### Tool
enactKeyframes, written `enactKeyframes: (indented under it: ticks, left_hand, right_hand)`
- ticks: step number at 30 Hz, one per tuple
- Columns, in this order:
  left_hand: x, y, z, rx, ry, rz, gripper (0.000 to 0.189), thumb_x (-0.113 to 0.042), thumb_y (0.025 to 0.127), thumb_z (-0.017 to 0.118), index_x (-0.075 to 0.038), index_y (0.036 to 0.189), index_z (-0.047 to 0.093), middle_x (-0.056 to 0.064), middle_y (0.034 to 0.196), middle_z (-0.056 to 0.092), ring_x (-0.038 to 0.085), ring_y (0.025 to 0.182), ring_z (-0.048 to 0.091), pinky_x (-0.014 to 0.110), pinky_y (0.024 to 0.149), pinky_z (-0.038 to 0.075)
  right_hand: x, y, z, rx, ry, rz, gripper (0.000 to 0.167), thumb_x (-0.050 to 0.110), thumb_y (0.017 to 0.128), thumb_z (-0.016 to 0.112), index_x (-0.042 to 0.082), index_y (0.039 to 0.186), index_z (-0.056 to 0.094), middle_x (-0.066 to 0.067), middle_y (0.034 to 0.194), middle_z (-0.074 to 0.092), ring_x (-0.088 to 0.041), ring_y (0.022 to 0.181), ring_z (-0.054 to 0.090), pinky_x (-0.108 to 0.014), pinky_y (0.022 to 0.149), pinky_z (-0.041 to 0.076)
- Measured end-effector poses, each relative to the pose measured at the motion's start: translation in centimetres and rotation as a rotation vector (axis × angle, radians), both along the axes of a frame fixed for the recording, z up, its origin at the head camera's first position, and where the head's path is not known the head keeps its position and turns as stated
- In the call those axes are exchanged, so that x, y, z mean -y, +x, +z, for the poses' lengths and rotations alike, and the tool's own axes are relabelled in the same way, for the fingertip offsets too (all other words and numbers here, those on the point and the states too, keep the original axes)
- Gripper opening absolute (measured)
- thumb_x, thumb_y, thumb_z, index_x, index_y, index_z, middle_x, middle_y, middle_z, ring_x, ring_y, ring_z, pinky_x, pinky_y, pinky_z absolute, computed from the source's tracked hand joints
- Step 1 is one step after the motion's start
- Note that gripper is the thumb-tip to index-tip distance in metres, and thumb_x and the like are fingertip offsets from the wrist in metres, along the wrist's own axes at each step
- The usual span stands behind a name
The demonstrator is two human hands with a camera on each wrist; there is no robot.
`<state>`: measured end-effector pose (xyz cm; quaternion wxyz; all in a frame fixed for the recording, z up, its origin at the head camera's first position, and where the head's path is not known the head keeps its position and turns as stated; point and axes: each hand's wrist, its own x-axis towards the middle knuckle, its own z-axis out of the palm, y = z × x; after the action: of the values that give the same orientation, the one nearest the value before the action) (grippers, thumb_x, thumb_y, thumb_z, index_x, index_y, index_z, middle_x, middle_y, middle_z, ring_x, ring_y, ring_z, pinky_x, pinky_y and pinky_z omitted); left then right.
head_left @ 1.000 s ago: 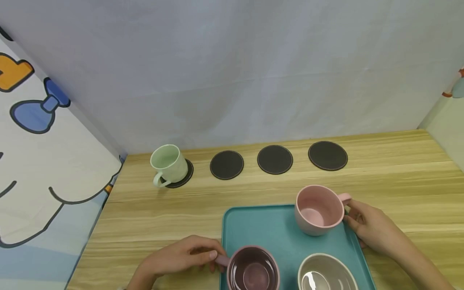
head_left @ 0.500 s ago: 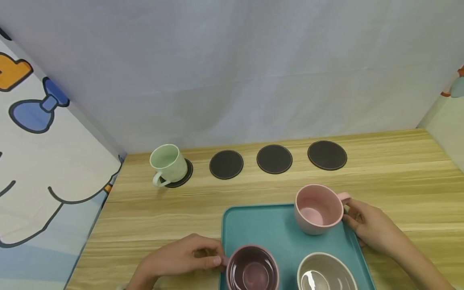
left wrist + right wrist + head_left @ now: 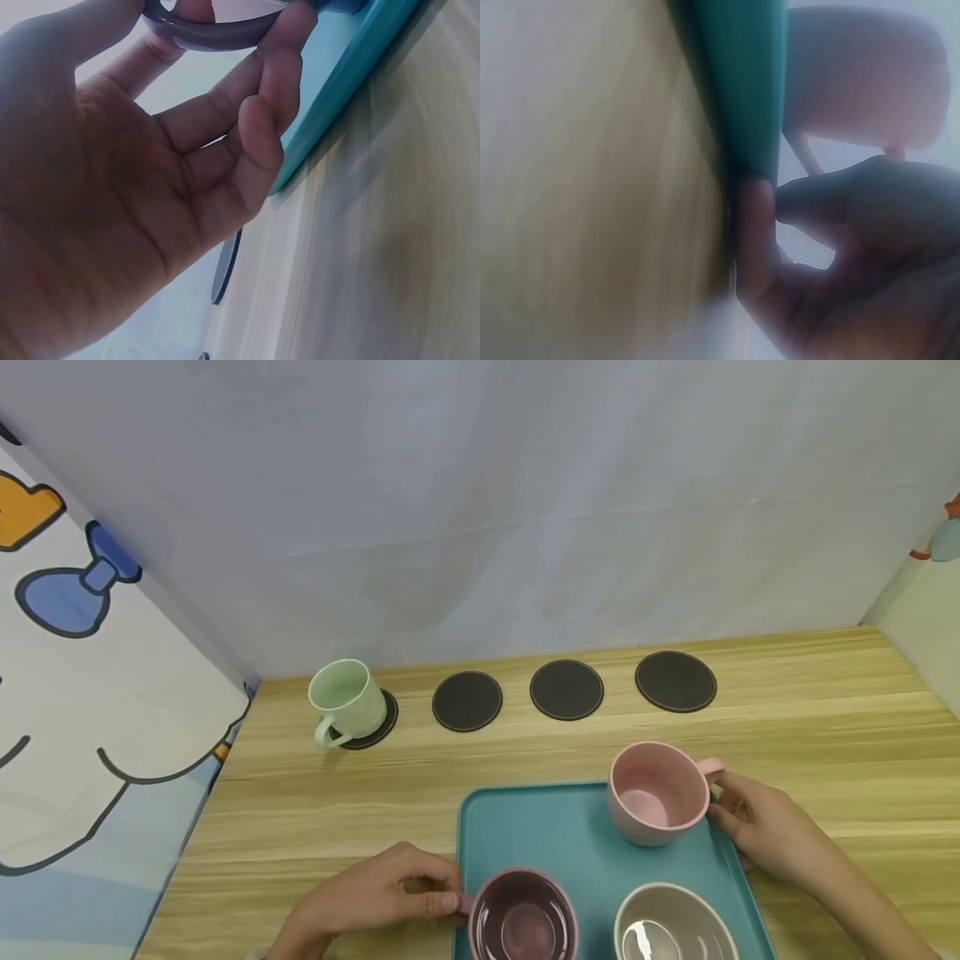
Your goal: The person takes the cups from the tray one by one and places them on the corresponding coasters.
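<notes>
In the head view my left hand [image 3: 382,893] pinches the handle of a mauve mug [image 3: 523,917], which stands on the teal tray [image 3: 540,827] at its left side. The left wrist view shows thumb and fingers at that mug's handle [image 3: 217,34], the other fingers loosely bent. My right hand [image 3: 772,827] holds the handle of a pink mug [image 3: 660,793] at the tray's far right corner. One finger [image 3: 756,232] of this hand lies against the tray's edge in the right wrist view. A cream mug [image 3: 675,927] stands near the front of the tray, partly cut off.
A light green mug [image 3: 350,700] stands on a black coaster [image 3: 392,718] at the back left. To its right, three bare round coasters, the middle one [image 3: 567,690] among them, lie along the back of the wooden table [image 3: 337,793]. A pale cloth [image 3: 525,527] hangs behind.
My left fingers and thumb have closed further onto the mauve mug's handle. My right hand and the pink mug have stayed in place.
</notes>
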<state>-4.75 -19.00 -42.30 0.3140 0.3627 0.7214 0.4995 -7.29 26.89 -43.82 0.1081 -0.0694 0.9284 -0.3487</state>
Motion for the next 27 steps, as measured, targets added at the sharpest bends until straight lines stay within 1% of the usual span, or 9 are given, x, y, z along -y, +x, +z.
enactKeyframes:
  ticks: [5,10,16,20,24,27]
  left_hand:
    - [-0.05,0.03,-0.22,-0.003,0.035,-0.009,0.021,-0.018,0.109,0.055,-0.009,0.102,0.073,0.015,0.093,0.071,-0.004,0.089,0.058,0.027,0.088,0.057]
    - [-0.05,0.00,-0.42,0.002,0.062,-0.001,0.022,-0.016,0.108,0.055,-0.006,0.101,0.073,0.017,0.092,0.071,-0.004,0.087,0.059,0.026,0.084,0.058]
    - [-0.11,-0.06,-0.35,0.015,0.075,0.047,0.022,-0.016,0.108,0.057,-0.005,0.100,0.074,0.018,0.092,0.071,-0.003,0.086,0.061,0.027,0.083,0.059]
    - [-0.18,-0.01,-0.25,0.017,0.066,0.086,0.021,-0.018,0.107,0.059,-0.006,0.099,0.074,0.018,0.091,0.072,-0.002,0.086,0.062,0.027,0.082,0.059]
    - [-0.19,0.04,-0.32,-0.003,0.068,0.122,0.020,-0.017,0.106,0.060,-0.006,0.097,0.074,0.018,0.091,0.072,0.001,0.086,0.064,0.028,0.083,0.059]
    - [-0.15,-0.02,-0.57,-0.037,0.092,0.130,0.019,-0.014,0.106,0.059,-0.006,0.095,0.072,0.018,0.088,0.069,0.001,0.086,0.063,0.027,0.082,0.058]
  right_hand:
    - [-0.11,-0.03,-0.07,0.002,0.001,0.005,0.041,0.010,0.105,0.059,0.006,0.144,0.053,-0.002,0.083,0.062,-0.011,0.047,0.055,-0.028,0.045,0.050]
    - [-0.20,0.04,-0.13,0.004,-0.004,0.002,0.042,0.009,0.104,0.059,0.005,0.145,0.053,-0.002,0.084,0.063,-0.011,0.046,0.055,-0.028,0.045,0.050]
    - [-0.14,0.03,-0.01,0.007,-0.008,0.000,0.041,0.008,0.103,0.060,0.007,0.143,0.054,-0.003,0.084,0.063,-0.011,0.046,0.055,-0.028,0.045,0.050]
    - [-0.12,0.04,-0.09,-0.003,-0.006,0.002,0.040,0.009,0.104,0.060,0.006,0.143,0.054,-0.002,0.083,0.063,-0.010,0.046,0.054,-0.028,0.044,0.049]
    - [-0.09,0.06,-0.12,-0.013,-0.001,0.008,0.040,0.009,0.104,0.060,0.006,0.143,0.054,-0.001,0.081,0.062,-0.010,0.045,0.053,-0.028,0.044,0.048]
    - [-0.06,0.05,-0.09,-0.012,0.002,0.008,0.040,0.009,0.104,0.060,0.006,0.144,0.054,-0.001,0.081,0.062,-0.010,0.045,0.053,-0.028,0.045,0.048]
